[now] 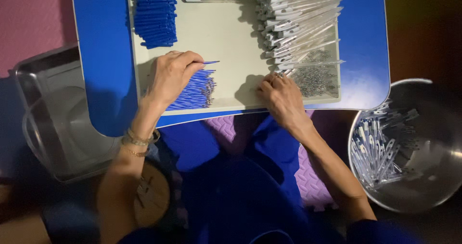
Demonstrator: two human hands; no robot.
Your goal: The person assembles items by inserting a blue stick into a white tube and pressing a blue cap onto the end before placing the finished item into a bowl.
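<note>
A blue worktop (108, 56) carried a pale tray (226, 37) over pink and purple floor mats (29, 18). The left hand (171, 75) pinched one blue refill (211, 62) above a loose pile of refills (195, 92). The right hand (284, 97), grip released, rested by small springs (315, 75). A steel bowl (423, 186) held clear pen barrels (380, 150).
</note>
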